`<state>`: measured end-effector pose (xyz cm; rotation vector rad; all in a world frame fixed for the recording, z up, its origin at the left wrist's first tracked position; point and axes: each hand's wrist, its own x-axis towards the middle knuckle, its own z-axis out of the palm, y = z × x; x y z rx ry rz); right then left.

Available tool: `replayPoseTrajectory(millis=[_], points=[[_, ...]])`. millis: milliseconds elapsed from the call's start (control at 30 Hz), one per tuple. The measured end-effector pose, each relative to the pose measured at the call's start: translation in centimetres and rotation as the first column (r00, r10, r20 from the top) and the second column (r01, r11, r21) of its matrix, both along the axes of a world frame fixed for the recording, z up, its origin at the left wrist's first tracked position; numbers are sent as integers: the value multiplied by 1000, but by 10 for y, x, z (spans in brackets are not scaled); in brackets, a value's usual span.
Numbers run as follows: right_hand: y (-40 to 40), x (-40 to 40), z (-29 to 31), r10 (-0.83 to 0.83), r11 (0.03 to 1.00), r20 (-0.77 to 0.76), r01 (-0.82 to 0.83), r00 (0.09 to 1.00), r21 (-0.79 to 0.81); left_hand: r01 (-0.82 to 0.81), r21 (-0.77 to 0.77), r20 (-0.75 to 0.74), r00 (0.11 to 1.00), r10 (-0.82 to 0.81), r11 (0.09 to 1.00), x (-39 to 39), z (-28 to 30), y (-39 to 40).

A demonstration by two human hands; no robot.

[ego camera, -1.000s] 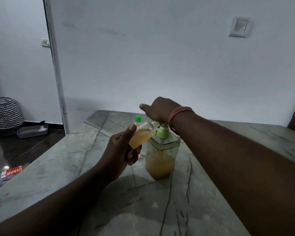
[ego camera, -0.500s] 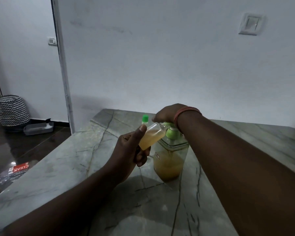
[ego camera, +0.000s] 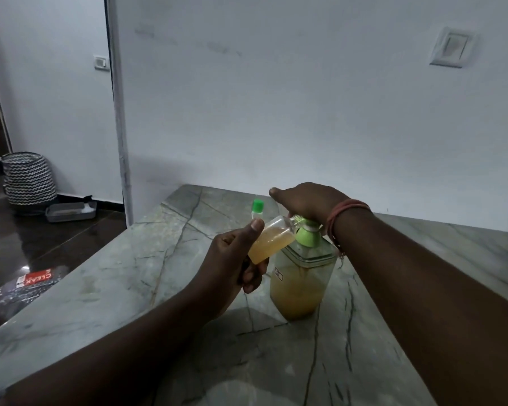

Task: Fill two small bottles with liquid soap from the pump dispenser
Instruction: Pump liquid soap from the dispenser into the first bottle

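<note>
A square clear pump dispenser (ego camera: 301, 284) with amber soap and a green pump collar (ego camera: 308, 237) stands on the marble table (ego camera: 129, 288). My right hand (ego camera: 308, 200) lies flat on top of the pump head, hiding it. My left hand (ego camera: 232, 265) grips a small clear bottle (ego camera: 272, 240), tilted, its open neck up against the pump spout; amber soap fills more than half of it. A second small bottle with a green cap (ego camera: 257, 207) stands behind, mostly hidden by my left thumb.
The table meets a white wall at the back. Its left edge drops to a dark glossy floor with a zigzag-patterned basket (ego camera: 28, 178), a grey tray (ego camera: 71, 211) and a plastic packet (ego camera: 27, 284).
My right hand went from raised with fingers stretched to pressed down on the pump, and now lies flatter with the thumb out. The small bottle stays at the spout.
</note>
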<state>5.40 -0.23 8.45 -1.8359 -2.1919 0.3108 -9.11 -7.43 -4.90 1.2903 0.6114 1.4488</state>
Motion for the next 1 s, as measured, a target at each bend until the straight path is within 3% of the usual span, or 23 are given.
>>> replayPoseTrajectory(millis=[167,267,300,400,467,633,867,1000], points=[[-7,1,10,-42,999,-143,43,989,4,-1,22,-14,1000,1,1000,0,2,-2],[-5,4,22,-75,997,-393,73,916,-18,3,24,-32,999,-2,1000,0,4,-2],[-3,4,23,-81,996,-413,92,907,7,-2,18,-30,1000,2,1000,0,3,-1],[6,3,12,-142,961,-203,184,969,207,-8,10,-27,1000,8,1000,-1,1,0],[10,3,1,-171,950,-139,200,975,239,-12,16,-31,999,13,1000,-1,-2,2],[17,5,-9,-187,953,-125,211,974,216,-12,41,-39,999,13,999,-1,-2,3],[18,3,5,-133,943,26,119,991,311,-28,29,-33,999,29,999,0,0,0],[19,2,-11,-144,928,-62,156,988,337,-38,48,-35,999,40,998,-3,-4,2]])
